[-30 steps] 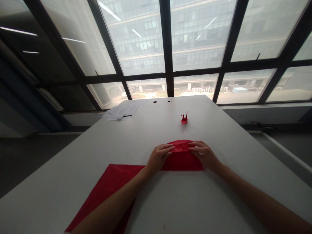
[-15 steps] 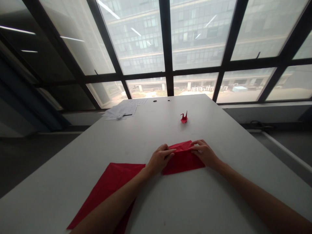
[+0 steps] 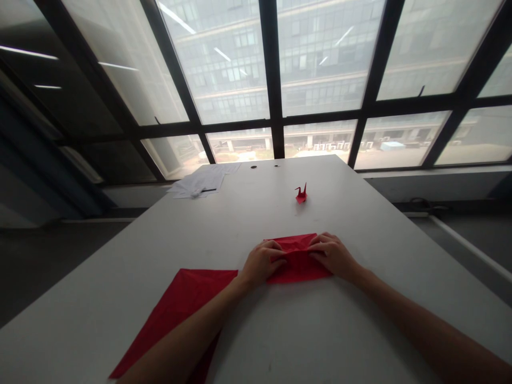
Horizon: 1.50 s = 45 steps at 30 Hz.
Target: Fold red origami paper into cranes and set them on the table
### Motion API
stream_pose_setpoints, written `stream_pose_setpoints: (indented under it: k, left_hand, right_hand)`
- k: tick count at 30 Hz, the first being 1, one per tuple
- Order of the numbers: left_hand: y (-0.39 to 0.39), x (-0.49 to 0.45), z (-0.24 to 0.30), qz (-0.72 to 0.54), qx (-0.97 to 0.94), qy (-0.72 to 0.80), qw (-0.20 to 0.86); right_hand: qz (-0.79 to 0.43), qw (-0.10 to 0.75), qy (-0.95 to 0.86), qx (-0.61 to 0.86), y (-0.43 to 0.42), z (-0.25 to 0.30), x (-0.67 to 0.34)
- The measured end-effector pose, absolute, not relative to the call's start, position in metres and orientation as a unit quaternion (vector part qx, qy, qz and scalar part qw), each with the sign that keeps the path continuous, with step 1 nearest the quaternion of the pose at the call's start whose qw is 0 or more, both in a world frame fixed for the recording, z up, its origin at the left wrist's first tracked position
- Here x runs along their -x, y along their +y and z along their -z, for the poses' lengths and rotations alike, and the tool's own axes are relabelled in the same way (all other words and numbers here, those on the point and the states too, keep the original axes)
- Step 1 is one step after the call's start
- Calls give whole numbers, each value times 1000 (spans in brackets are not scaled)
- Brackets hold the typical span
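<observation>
A sheet of red paper [image 3: 299,266] lies on the white table with a raised fold running across its middle. My left hand [image 3: 264,261] pinches the left end of that fold between thumb and fingers. At the other end, my right hand [image 3: 332,257] grips the paper in the same way. Beyond both hands stands a small red paper crane [image 3: 301,194]. A second, larger piece of red paper [image 3: 176,298] rests to the left, partly hidden under my left forearm.
White paper sheets [image 3: 200,180] are spread at the table's far left, with a dark pen [image 3: 208,190] on them. Two small holes sit near the far edge of the white table [image 3: 256,210]. Tall windows with dark frames rise behind it.
Both hands have shifted on the red paper, and its near part now looks lifted and bulging along the fold. My right hand has moved slightly inward. The crane and second paper stay put.
</observation>
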<state>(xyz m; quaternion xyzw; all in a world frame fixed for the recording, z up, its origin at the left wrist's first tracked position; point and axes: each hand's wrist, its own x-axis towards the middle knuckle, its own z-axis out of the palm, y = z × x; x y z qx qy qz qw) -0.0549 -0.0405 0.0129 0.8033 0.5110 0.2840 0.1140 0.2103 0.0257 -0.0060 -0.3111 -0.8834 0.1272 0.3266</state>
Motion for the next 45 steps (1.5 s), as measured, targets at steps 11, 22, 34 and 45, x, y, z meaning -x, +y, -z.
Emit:
stream_pose_setpoints:
  k: [11, 22, 34, 45]
  left_hand:
    - [-47, 49, -20, -269, -799, 516, 151]
    - [-54, 38, -20, -277, -774, 559, 106]
    - [-50, 37, -17, -297, -735, 599, 108]
    - [-49, 35, -15, -308, -726, 607, 99]
  right_hand:
    - [-99, 299, -891, 327, 18, 6, -203]
    - [-7, 350, -831, 432, 5, -8, -199]
    - [-71, 236, -860, 446, -26, -4, -178]
    - [-68, 256, -836, 480, -37, 3, -170]
